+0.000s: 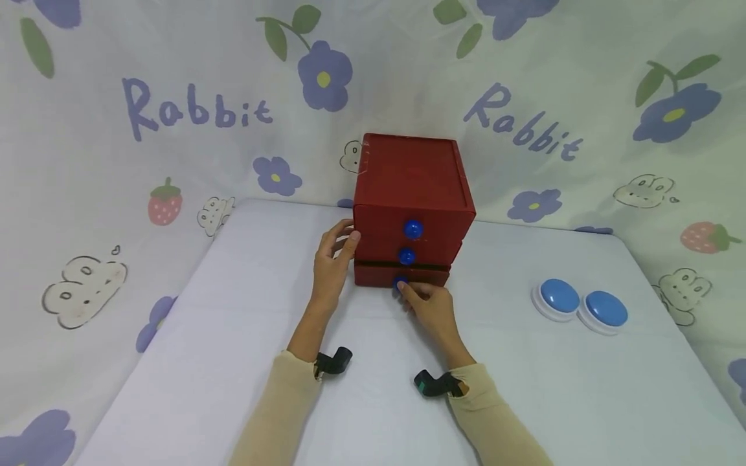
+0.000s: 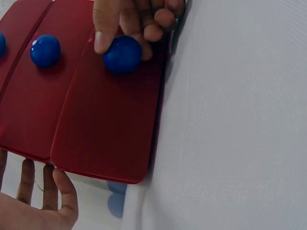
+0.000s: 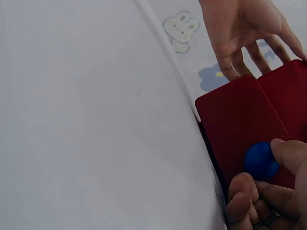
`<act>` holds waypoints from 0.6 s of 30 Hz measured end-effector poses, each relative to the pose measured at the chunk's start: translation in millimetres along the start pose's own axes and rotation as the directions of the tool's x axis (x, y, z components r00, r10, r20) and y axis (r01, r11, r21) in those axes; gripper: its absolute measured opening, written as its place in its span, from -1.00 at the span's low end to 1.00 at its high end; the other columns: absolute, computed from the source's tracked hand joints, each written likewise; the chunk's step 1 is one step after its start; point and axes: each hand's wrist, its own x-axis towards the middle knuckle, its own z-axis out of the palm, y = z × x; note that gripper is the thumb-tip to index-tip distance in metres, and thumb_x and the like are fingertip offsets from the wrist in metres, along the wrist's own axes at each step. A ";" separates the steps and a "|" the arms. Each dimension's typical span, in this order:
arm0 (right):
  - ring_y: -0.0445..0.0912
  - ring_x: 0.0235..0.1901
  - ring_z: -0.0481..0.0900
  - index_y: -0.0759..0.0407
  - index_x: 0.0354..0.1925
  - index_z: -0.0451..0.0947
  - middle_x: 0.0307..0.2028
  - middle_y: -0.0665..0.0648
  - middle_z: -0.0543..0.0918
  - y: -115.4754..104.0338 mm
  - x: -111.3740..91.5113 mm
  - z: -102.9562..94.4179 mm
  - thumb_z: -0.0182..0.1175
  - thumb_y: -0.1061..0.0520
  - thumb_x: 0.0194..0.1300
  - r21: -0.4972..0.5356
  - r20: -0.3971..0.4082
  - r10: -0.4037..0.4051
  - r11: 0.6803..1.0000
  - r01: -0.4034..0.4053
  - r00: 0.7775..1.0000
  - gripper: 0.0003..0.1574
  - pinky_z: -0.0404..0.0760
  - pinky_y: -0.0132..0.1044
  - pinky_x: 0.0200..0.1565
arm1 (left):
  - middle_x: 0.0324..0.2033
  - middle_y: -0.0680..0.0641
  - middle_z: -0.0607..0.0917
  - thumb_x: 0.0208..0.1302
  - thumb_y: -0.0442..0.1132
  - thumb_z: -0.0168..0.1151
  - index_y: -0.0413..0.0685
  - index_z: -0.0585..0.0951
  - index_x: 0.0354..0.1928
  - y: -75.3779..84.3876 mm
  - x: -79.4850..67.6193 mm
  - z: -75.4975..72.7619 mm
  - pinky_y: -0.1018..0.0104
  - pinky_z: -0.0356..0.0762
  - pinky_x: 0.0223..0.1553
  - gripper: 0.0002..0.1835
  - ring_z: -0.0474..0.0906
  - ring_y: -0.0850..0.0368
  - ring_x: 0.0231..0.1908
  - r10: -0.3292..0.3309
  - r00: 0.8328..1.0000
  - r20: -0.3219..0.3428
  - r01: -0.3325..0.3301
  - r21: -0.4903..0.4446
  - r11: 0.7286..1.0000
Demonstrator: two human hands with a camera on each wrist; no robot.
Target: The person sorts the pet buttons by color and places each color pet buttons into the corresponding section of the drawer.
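A red drawer cabinet [image 1: 410,175] stands at the back of the table, with three drawers stacked in its front. Each drawer has a round blue knob, the top knob [image 1: 413,229] above the middle knob [image 1: 407,256]. My right hand [image 1: 432,310] pinches the bottom drawer's knob [image 2: 123,54] between thumb and fingers. Along the upper edge of the bottom drawer [image 1: 373,274] runs a dark gap, and its front stands slightly forward. Against the cabinet's left side rest the fingertips of my left hand [image 1: 331,268], its fingers spread and only slightly bent.
Two blue push buttons with white bases, a left one [image 1: 559,296] and a right one [image 1: 606,309], sit side by side on the right of the white table [image 1: 233,362]. Behind the cabinet hangs a cloth [image 1: 204,52] printed with flowers, rabbits and lettering.
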 end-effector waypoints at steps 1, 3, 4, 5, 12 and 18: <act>-0.08 -0.55 0.62 0.25 -0.19 0.76 -0.55 0.10 0.68 0.0 -2.3 0.2 0.37 -0.11 0.30 0.002 -0.002 -0.003 1.000 0.003 1.000 -0.58 0.60 -0.35 -0.49 | 0.22 -0.08 0.45 0.49 -0.07 0.15 0.02 0.46 0.38 0.1 0.0 -0.2 0.16 0.50 0.11 -0.52 0.40 -0.10 0.22 0.000 1.000 0.000 0.000 -0.001 1.000; -0.10 -0.55 0.61 0.27 -0.18 0.75 -0.56 0.09 0.68 0.4 -7.3 0.7 0.37 -0.11 0.29 -0.002 -0.008 -0.003 1.000 0.003 1.000 -0.56 0.59 -0.36 -0.49 | 0.22 -0.09 0.45 0.49 -0.07 0.15 0.02 0.45 0.38 0.4 -0.2 -0.5 0.17 0.50 0.11 -0.52 0.41 -0.07 0.22 0.000 1.000 0.002 0.000 0.006 1.000; -0.10 -0.55 0.61 0.27 -0.18 0.75 -0.56 0.09 0.68 0.4 -9.5 1.0 0.38 -0.10 0.29 -0.003 -0.010 -0.005 1.000 0.005 1.000 -0.56 0.60 -0.36 -0.48 | 0.22 -0.09 0.45 0.49 -0.08 0.14 0.02 0.45 0.38 0.9 -0.5 -0.8 0.18 0.50 0.10 -0.52 0.41 -0.07 0.21 0.001 1.000 0.003 -0.002 0.009 1.000; -0.10 -0.55 0.62 0.27 -0.18 0.75 -0.56 0.08 0.68 0.8 -11.3 1.3 0.38 -0.10 0.29 -0.008 -0.012 -0.007 1.000 0.007 1.000 -0.57 0.60 -0.36 -0.48 | 0.22 -0.09 0.45 0.50 -0.08 0.14 0.01 0.45 0.38 1.6 -0.7 -0.9 0.19 0.50 0.10 -0.52 0.42 -0.06 0.21 0.003 1.000 0.003 -0.003 0.013 1.000; -0.10 -0.52 0.63 0.20 -0.17 0.76 -0.55 0.05 0.69 3.4 -22.3 3.4 0.37 -0.14 0.29 -0.016 0.000 -0.021 1.000 0.021 1.000 -0.57 0.61 -0.33 -0.45 | 0.22 -0.10 0.44 0.50 -0.10 0.14 0.00 0.45 0.38 0.8 0.0 -1.9 0.05 0.49 0.15 -0.52 0.41 -0.10 0.20 0.012 1.000 -0.002 -0.012 0.000 1.000; -0.12 -0.55 0.58 0.17 -0.21 0.77 -0.58 0.03 0.66 2.0 -36.2 1.0 0.38 -0.14 0.27 -0.045 -0.019 -0.023 0.999 0.023 1.000 -0.60 0.57 -0.35 -0.49 | 0.22 -0.09 0.45 0.48 -0.07 0.16 0.00 0.45 0.38 -0.2 -1.0 -1.4 0.14 0.50 0.13 -0.51 0.41 -0.09 0.21 0.009 1.000 0.002 -0.009 -0.013 1.000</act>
